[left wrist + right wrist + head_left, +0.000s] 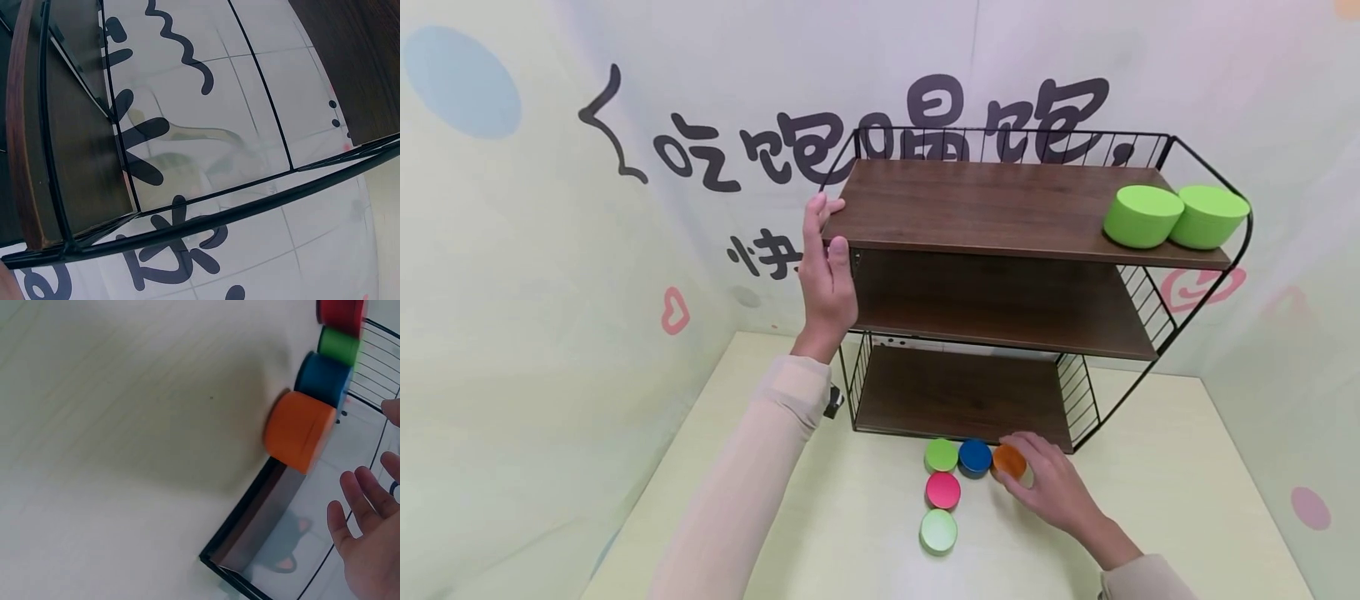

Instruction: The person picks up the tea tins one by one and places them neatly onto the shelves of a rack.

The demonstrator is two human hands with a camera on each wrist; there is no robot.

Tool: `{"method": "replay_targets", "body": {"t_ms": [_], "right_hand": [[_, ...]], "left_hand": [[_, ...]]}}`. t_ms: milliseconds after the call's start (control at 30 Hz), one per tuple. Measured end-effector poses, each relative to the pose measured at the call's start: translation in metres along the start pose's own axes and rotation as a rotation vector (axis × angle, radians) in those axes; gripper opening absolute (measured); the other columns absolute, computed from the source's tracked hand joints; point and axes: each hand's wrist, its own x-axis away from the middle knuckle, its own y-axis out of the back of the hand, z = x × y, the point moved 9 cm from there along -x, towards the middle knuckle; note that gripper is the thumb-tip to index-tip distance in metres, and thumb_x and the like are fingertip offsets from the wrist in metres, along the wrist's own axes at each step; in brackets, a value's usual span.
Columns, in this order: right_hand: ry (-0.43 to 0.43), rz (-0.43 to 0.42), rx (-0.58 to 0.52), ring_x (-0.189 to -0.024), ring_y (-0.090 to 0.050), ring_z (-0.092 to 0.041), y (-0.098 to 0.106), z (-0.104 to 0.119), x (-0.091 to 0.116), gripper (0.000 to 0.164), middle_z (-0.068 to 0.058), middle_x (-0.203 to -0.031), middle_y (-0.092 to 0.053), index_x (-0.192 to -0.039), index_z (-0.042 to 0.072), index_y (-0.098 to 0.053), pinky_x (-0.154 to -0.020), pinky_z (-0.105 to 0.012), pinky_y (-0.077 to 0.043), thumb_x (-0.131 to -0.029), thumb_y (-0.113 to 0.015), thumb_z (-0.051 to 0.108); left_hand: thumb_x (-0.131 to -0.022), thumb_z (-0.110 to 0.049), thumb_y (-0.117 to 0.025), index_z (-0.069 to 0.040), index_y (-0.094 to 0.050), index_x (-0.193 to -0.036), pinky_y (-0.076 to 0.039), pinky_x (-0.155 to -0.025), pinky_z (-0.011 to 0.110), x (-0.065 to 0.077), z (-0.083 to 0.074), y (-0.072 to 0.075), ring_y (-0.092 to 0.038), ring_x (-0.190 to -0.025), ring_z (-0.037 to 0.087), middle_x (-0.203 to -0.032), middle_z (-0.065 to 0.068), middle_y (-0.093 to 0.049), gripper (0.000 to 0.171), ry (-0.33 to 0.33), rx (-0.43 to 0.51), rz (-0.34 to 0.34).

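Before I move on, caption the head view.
Left hand on the rack, right hand over the orange cylinder, two green cylinders on top.

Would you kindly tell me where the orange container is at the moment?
In the head view, the orange container stands on the table, immediately right of the blue container, in front of the bottom shelf and close to the right hand.

Behind: a white printed sheet point(700, 50) is bearing bold black characters point(700, 131).
Left: a pale-blue oval point(463, 82) is showing above a pink heart outline point(683, 315).
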Motion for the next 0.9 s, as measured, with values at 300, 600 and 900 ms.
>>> {"method": "replay_targets", "body": {"t_ms": [300, 600, 900], "right_hand": [[0.034, -0.025, 0.019, -0.1, -0.062, -0.028, -0.014, -0.012, 0.004, 0.046, -0.01, -0.113, -0.065, -0.113, 0.005, -0.069, -0.08, -0.049, -0.054, -0.074, -0.088, 0.021], [0.005, -0.015, 0.036, -0.1, -0.061, -0.03, -0.023, -0.018, 0.007, 0.045, -0.011, -0.113, -0.064, -0.11, 0.006, -0.069, -0.082, -0.05, -0.053, -0.073, -0.089, 0.021], [-0.129, 0.086, 0.019, -0.094, -0.062, -0.028, -0.037, -0.031, 0.009, 0.049, -0.012, -0.113, -0.065, -0.118, 0.007, -0.067, -0.082, -0.046, -0.054, -0.076, -0.088, 0.021]], "left_hand": [[-0.107, -0.043, -0.035, -0.003, -0.038, -0.144, -0.041, -0.086, 0.033, 0.0, 0.001, 0.001, -0.054, -0.115, 0.025, -0.134, 0.01, -0.058, 0.055, 0.012, 0.012, -0.002], [-0.108, -0.04, -0.036, -0.001, -0.039, -0.144, -0.037, -0.106, 0.037, -0.001, 0.0, 0.0, -0.049, -0.131, 0.023, -0.133, 0.012, -0.058, 0.054, -0.021, 0.009, -0.013], [-0.108, -0.041, -0.035, -0.002, -0.038, -0.144, -0.037, -0.105, 0.037, 0.0, 0.001, 0.0, -0.049, -0.13, 0.023, -0.133, 0.012, -0.058, 0.054, -0.015, 0.006, -0.012]]}}
